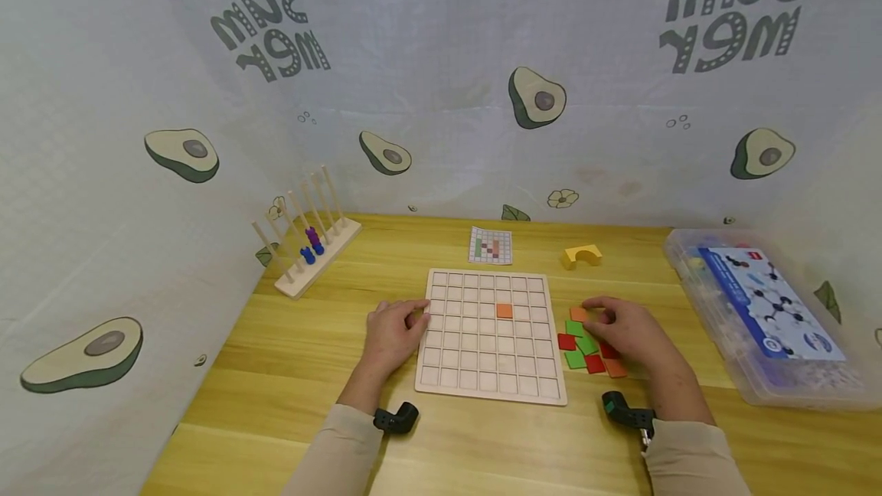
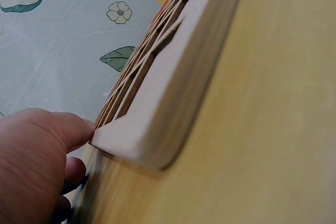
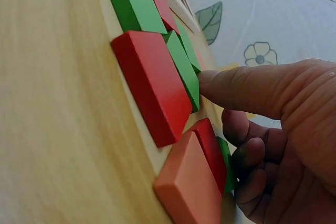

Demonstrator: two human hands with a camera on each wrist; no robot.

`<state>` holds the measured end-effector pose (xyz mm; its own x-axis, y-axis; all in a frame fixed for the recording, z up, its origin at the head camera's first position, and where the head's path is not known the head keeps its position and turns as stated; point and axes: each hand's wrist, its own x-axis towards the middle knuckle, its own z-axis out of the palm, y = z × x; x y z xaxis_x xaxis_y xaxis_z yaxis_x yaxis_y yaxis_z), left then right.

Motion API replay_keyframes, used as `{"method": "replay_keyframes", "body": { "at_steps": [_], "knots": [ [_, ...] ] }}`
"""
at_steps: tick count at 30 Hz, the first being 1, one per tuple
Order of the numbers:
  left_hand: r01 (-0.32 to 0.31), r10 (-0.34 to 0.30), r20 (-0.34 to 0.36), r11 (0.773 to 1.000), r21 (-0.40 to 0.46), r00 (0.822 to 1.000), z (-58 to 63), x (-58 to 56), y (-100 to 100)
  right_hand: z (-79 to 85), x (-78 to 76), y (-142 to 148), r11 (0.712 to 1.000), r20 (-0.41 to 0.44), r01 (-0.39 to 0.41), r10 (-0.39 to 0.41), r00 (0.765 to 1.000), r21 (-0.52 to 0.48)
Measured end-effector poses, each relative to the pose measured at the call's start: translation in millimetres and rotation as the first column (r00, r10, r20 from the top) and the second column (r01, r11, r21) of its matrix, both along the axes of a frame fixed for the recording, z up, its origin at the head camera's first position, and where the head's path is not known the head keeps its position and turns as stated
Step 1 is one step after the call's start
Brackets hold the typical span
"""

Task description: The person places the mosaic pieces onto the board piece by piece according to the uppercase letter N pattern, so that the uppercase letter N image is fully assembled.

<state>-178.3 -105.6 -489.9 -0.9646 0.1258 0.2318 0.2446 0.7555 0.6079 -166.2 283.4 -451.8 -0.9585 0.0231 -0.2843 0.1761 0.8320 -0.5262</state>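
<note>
A pale wooden grid board [image 1: 488, 362] lies flat on the table, with one orange square tile [image 1: 504, 311] in a cell right of centre. At its left edge is my left hand [image 1: 393, 335]; a fingertip touches the rim in the left wrist view. My right hand [image 1: 630, 331] is over loose tiles to the board's right. Its thumb and index finger are at the right side of another orange tile [image 1: 577, 314], which appears to lie on the table. Around it lie green tiles [image 1: 587, 344] and red tiles [image 3: 152, 82], some partly hidden beneath the hand.
Behind the board lies a small pattern card [image 1: 491, 246], with a yellow arch block [image 1: 582, 255] to its right. A peg stand [image 1: 331, 251] with blue and purple pieces stands at back left. Far right is a clear plastic box [image 1: 740, 381]; curtains bound the table's back and left.
</note>
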Motion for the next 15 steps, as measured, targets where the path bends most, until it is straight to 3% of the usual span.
{"method": "replay_keyframes", "body": {
  "at_steps": [15],
  "knots": [
    [-0.01,0.01,-0.001,1.0,-0.007,1.0,0.0,-0.1,1.1,-1.5,-0.4,-1.6,1.0,0.012,0.026,-0.025,1.0,-0.009]
  ]
}}
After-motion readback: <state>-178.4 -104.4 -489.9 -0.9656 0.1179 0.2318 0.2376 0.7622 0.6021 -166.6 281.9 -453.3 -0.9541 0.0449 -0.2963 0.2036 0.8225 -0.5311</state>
